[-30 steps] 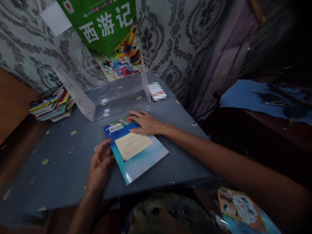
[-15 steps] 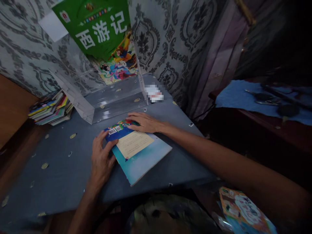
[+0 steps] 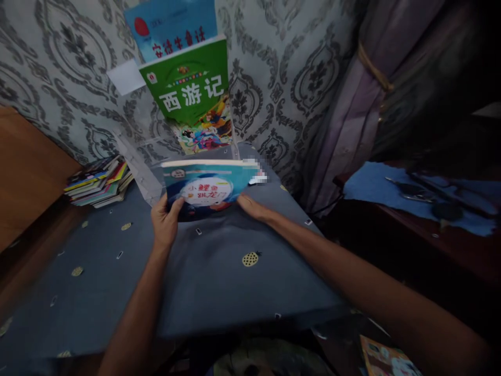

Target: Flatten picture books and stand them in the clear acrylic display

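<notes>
A blue children's book [image 3: 205,190] with a white oval title is held up off the table, tilted, its pale page edge on top. My left hand [image 3: 166,219] grips its lower left corner, thumb across the cover. At the lower right corner my right hand [image 3: 252,205] closes on it, most of its fingers hidden behind. Just beyond is a clear acrylic stand [image 3: 143,175], partly covered by the book. A green book [image 3: 191,94] stands upright in it, and a light blue book [image 3: 172,26] rises behind that one.
Several books lie stacked [image 3: 102,183] on the left of the patterned grey tablecloth [image 3: 219,287]. A blurred white item [image 3: 257,177] sits right of the stand. A blue cloth [image 3: 376,183] with dark items lies on a surface at right. An orange book [image 3: 385,357] shows low right.
The blue book, lying back cover up on the table, has been lifted and now shows its front cover. Both hands have closed on its corners. The view has tilted upward.
</notes>
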### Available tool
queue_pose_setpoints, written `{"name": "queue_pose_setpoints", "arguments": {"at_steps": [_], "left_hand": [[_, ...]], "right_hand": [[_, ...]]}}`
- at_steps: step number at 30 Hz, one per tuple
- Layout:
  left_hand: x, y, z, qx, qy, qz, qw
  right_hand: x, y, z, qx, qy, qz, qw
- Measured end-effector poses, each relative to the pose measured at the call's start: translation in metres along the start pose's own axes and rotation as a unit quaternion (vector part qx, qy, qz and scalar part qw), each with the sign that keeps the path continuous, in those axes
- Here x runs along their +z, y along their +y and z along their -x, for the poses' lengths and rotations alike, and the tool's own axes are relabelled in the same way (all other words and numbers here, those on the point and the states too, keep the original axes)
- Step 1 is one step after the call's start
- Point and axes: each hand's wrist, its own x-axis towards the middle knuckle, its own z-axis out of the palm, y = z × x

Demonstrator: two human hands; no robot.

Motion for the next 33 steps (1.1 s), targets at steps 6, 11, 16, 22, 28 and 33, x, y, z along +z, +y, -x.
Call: {"name": "queue_pose_setpoints", "arguments": {"at_steps": [6,11,16,22,28,33], "left_hand": [[-0.009,-0.03,0.002,-0.072,0.095,0.102,0.988],[-0.016,-0.031,0.011,-0.129,0.091,0.156,0.975],[-0.015,-0.009,0.018,-0.189,0.078,0.231,0.951],[-0.023,-0.014,0.042,-0.262,0.067,0.221,0.937],[-0.027,-0.036,0.057,-0.372,-0.009,0.169,0.913],[-0.037,-0.046,0.05,-0.382,-0.083,0.078,0.917]], "right_hand": [[0.02,-0.016,0.009,0.018,-0.058,-0.124,0.99],[0.037,-0.027,0.02,-0.009,-0.059,-0.112,0.992],[0.038,-0.046,0.043,0.012,-0.043,-0.065,0.997],[0.046,-0.057,0.083,0.124,-0.062,-0.099,0.985],[0.051,-0.061,0.102,0.216,-0.078,-0.15,0.961],[0.049,-0.061,0.1,0.279,-0.042,-0.206,0.937]]}}
